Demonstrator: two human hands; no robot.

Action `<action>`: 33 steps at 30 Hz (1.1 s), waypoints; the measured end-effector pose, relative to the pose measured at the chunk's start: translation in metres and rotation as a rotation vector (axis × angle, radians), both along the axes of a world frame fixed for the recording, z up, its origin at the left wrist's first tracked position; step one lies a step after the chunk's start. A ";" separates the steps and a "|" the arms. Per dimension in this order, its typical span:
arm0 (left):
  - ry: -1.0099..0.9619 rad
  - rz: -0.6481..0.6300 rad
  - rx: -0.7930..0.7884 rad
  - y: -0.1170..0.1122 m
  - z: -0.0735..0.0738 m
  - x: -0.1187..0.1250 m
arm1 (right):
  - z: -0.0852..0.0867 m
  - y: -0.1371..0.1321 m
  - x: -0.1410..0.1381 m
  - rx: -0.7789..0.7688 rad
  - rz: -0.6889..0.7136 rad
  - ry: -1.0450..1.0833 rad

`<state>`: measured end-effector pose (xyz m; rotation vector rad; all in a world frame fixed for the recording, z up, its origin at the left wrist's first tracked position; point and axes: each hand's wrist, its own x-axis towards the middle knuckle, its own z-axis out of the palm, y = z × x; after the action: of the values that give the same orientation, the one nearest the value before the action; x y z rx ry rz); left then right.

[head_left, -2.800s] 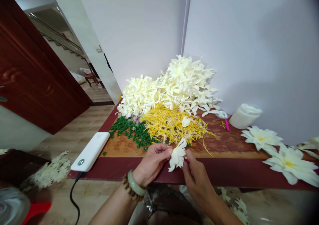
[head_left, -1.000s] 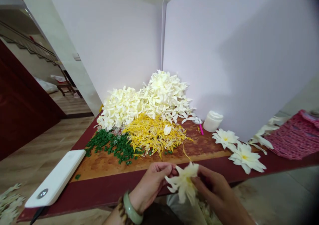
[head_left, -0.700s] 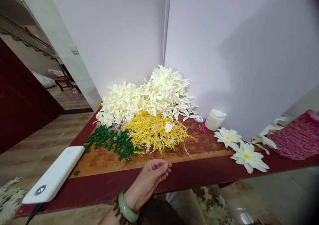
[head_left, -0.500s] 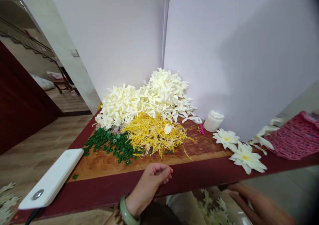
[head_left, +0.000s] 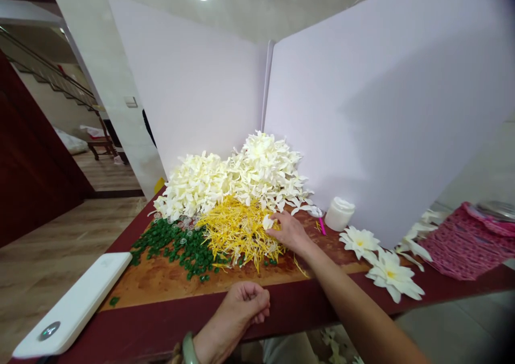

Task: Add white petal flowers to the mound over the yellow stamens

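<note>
Right hand (head_left: 288, 233) has moved out over the yellow strands (head_left: 237, 235), fingers (head_left: 277, 221) at a small white petal (head_left: 267, 222), grip hard to tell; left hand (head_left: 241, 310) loosely curled, apparently empty, at the maroon table edge (head_left: 300, 299).

Right hand (head_left: 288, 232) now at the yellow strands (head_left: 237, 235) (arm (head_left: 346, 294) outstretched).

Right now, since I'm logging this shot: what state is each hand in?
Left hand: curled closed, holding nothing visible.
Right hand: fingers at a small white petal; whether gripped cannot be told.
</note>
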<state>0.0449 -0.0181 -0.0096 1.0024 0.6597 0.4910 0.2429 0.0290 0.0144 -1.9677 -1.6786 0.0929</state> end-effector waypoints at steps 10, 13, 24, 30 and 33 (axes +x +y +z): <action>0.035 0.052 0.268 0.077 0.042 0.022 | 0.000 0.025 0.006 0.016 0.010 0.109; -0.008 0.116 0.178 0.098 0.047 0.033 | 0.010 0.026 0.009 0.053 0.033 0.176; -0.235 0.277 0.048 0.114 0.048 0.035 | 0.037 0.029 -0.015 0.096 0.284 0.515; -0.171 0.292 0.081 0.116 0.044 0.021 | 0.026 0.022 -0.025 -0.057 0.410 1.090; -0.110 0.264 0.119 0.114 0.048 0.017 | 0.026 0.018 -0.024 -0.081 0.408 1.157</action>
<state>0.0618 0.0963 0.0382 0.9970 0.6732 0.8200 0.2188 0.0473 0.0402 -1.1222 -1.1946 1.1976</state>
